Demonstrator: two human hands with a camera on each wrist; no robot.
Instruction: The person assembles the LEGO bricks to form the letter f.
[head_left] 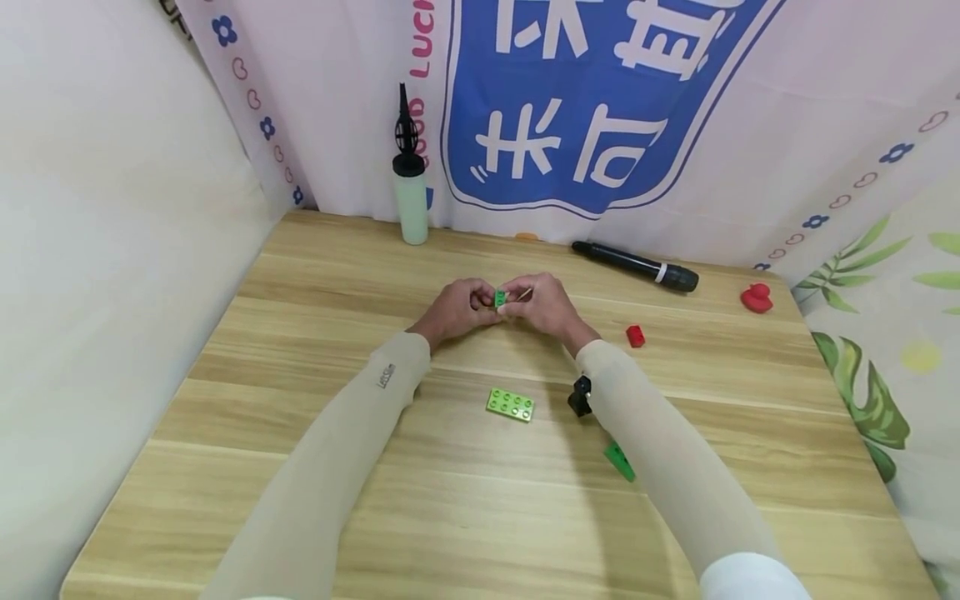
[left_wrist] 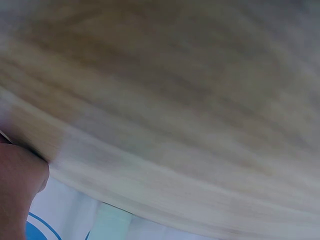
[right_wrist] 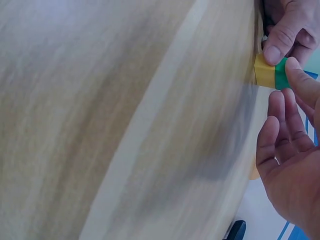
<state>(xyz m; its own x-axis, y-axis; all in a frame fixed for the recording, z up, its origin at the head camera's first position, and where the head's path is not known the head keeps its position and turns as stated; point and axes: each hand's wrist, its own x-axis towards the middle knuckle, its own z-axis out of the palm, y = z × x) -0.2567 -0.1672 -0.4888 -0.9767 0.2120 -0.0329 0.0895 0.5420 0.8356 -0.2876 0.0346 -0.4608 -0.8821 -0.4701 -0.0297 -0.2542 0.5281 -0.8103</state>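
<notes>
pump (head_left: 412, 200), pale green and black, stands upright at eleven o'clock from the block on the tabletop (head_left: 450, 517). the left hand (head_left: 459, 310) pinches the green-and-yellow block (head_left: 500, 299), its thumb on the yellow end (right_wrist: 265, 74). the block sits between both hands; its long axis seems nearly upright, green studs facing up toward the head camera, yellow end below. whether it touches the wood i cannot tell. it should be light, stiff, hard-to-break plastic, slightly slick, so its flat sides, clear of the studs, look the best hold. a lime brick (head_left: 511, 405) lies at six o'clock. the right hand (head_left: 546, 304) pinches the green end (right_wrist: 281, 75). a black piece (head_left: 579, 397), partly hidden by the right sleeve (head_left: 660, 433), lies between four and five, a green wedge (head_left: 619, 461) near five, a microphone (head_left: 630, 265) between two and three, a red brick (head_left: 636, 336) past three, and a red duck (head_left: 757, 298) at three, farthest out.
</notes>
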